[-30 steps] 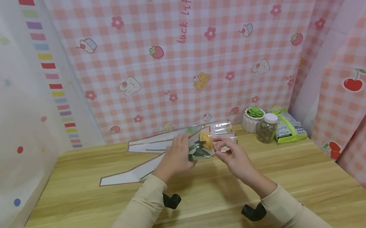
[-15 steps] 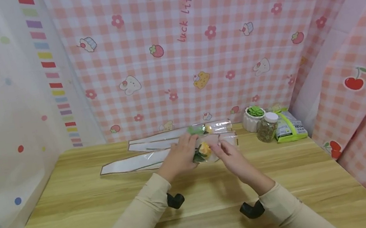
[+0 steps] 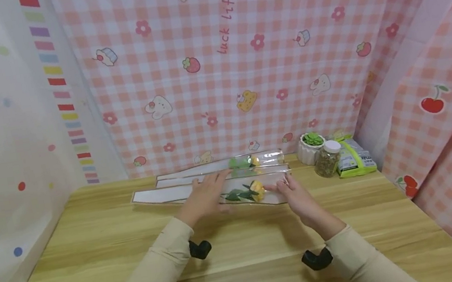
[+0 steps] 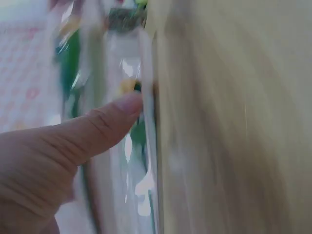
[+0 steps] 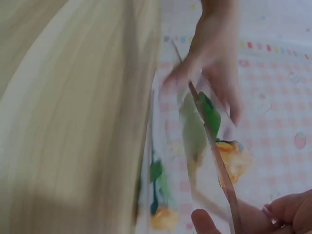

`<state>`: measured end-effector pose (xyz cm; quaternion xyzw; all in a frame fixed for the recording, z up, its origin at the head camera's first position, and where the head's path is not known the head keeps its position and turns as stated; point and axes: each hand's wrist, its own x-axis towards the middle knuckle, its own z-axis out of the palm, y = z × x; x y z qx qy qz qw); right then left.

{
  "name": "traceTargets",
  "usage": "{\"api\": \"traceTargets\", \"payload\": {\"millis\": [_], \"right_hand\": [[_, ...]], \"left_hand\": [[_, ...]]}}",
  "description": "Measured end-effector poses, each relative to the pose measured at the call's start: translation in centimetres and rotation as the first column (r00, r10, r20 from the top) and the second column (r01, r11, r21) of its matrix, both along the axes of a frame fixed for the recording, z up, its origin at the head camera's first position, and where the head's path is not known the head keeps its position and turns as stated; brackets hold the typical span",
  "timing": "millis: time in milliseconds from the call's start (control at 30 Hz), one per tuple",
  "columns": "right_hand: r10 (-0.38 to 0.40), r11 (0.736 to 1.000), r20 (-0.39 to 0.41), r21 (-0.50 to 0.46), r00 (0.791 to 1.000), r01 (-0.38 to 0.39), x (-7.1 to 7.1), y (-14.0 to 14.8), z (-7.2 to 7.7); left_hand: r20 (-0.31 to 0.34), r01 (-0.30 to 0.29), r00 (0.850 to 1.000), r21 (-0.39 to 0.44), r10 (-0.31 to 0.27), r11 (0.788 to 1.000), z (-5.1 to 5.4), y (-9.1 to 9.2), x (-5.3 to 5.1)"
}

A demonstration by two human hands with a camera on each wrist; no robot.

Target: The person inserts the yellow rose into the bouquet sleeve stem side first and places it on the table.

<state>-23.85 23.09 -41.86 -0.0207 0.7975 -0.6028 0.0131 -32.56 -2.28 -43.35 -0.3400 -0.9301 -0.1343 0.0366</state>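
Observation:
A single yellow rose (image 3: pixel 256 190) with dark leaves lies inside a long clear sleeve (image 3: pixel 159 195) with a white inside and brown edging. My right hand (image 3: pixel 302 200) pinches the sleeve's wide end; the right wrist view shows thumb and fingers at its brown edge. My left hand (image 3: pixel 202 200) spans the sleeve's middle, thumb and fingers apart on either side of it. The left wrist view shows its thumb (image 4: pixel 109 119) stretched out straight, its other fingers mostly hidden. Behind lie two more wrapped yellow roses in similar sleeves, one far sleeve (image 3: pixel 188 171) and one nearer sleeve (image 3: pixel 171 182).
At the back right stand a white pot with a green succulent (image 3: pixel 311 147), a white-lidded jar (image 3: pixel 328 160) and a lime-and-grey bag (image 3: pixel 354 156). A pink checked cloth (image 3: pixel 217 79) hangs behind the wooden table (image 3: pixel 249 264).
The front sleeve has turned nearly level, its narrow end shifting right and away from me. My left hand has slid left along it. My right hand has moved slightly right, still pinching the wide end.

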Motion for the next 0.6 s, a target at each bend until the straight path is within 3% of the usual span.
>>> {"api": "traceTargets", "payload": {"millis": [133,300,400,600], "right_hand": [[0.027,0.999,0.040,-0.030,0.999,-0.026,0.0,1.3,-0.4],[0.040,0.998,0.135,-0.045,0.990,-0.034,-0.2,2.5,-1.2],[0.028,0.999,0.184,-0.028,0.982,-0.023,-0.6,2.8,-1.7],[-0.018,1.000,0.201,0.006,0.979,0.017,-1.5,3.9,-2.9]], "left_hand": [[0.043,-0.045,0.998,-0.060,0.047,0.997,-0.1,-3.0,-0.7],[0.059,-0.032,0.998,-0.114,0.039,0.993,-1.2,-5.7,-0.9],[0.033,-0.032,0.999,-0.119,0.036,0.992,-1.9,-7.2,-0.8],[-0.008,-0.059,0.998,-0.121,0.059,0.991,-1.8,-8.8,-0.6]]}}
